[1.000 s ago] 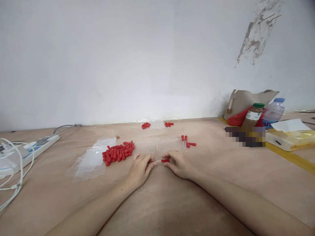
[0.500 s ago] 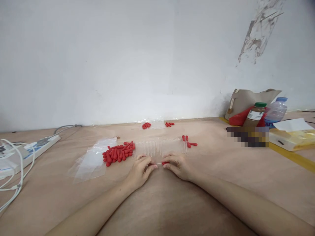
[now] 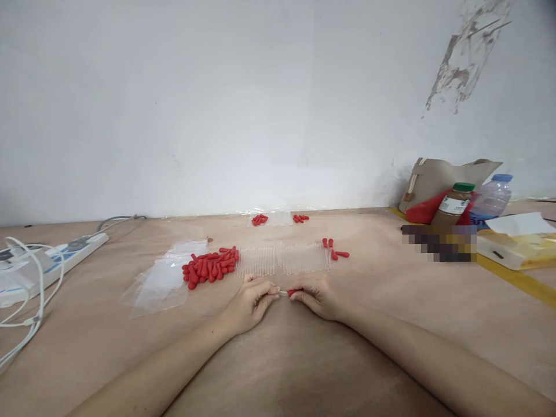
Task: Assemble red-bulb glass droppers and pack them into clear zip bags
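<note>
My left hand [image 3: 254,301] pinches a thin clear glass dropper tube [image 3: 283,293]. Facing it, my right hand [image 3: 317,296] is closed on a red rubber dropper bulb [image 3: 292,293], most of it hidden by the fingers. The tube's end meets the bulb's mouth; how deep it sits I cannot tell. Just beyond my hands lie two rows of clear tubes, a left row [image 3: 256,260] and a right row [image 3: 304,258]. A pile of red bulbs [image 3: 208,267] is left of the rows. Several red-topped pieces [image 3: 334,255] lie at the right row's far end.
Clear plastic bags [image 3: 163,281] lie left of the pile. By the wall is a bag with tubes and red bulbs [image 3: 259,220]. A power strip [image 3: 52,269] with white cables stands far left. At right are a green-capped bottle [image 3: 454,205], a plastic bottle [image 3: 493,197] and a yellow packet [image 3: 521,249].
My hands have drawn slightly closer, and less of the tube shows between my left fingers and the bulb. The view has shifted a little.
</note>
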`<state>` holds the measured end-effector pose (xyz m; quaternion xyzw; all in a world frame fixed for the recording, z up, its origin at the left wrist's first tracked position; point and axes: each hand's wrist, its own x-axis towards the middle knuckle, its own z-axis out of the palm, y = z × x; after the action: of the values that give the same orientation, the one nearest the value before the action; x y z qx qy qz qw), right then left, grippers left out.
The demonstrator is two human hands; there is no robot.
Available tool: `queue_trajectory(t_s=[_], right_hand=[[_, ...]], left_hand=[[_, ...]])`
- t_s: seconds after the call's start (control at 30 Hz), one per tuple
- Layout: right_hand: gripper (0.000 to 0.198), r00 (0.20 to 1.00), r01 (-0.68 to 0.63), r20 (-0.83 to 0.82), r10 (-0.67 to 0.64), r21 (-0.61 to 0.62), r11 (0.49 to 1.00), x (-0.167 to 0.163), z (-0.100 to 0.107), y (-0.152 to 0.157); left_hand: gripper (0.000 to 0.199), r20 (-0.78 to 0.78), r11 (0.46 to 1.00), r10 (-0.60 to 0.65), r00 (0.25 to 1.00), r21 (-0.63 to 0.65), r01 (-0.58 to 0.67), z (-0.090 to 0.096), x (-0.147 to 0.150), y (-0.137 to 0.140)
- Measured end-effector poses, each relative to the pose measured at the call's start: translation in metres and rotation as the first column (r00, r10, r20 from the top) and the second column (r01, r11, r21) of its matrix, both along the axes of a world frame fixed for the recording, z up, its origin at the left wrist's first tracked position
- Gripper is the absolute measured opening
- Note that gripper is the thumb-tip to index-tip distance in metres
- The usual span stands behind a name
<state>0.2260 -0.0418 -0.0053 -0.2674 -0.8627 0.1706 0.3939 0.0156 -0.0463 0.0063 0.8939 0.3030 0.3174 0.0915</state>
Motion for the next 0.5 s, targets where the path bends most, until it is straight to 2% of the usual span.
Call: queue_trajectory(t_s=[0.17, 0.5], right_hand=[[0.017, 1.000, 0.019, 0.014, -0.020, 0.052, 0.998, 0.0003, 0.0003, 0.0013], [0.015, 0.985, 0.018, 0.164, -0.051, 0.197, 0.980, 0.0012, 0.0013, 0.0062]], left_hand=[[0.017, 0.005, 0.998, 0.038, 0.999, 0.040, -0.038, -0.0012, 0.0023, -0.0010], [0.022, -0.071, 0.989, 0.109, 0.992, 0.112, -0.100, -0.0051, 0.0070, -0.0003]])
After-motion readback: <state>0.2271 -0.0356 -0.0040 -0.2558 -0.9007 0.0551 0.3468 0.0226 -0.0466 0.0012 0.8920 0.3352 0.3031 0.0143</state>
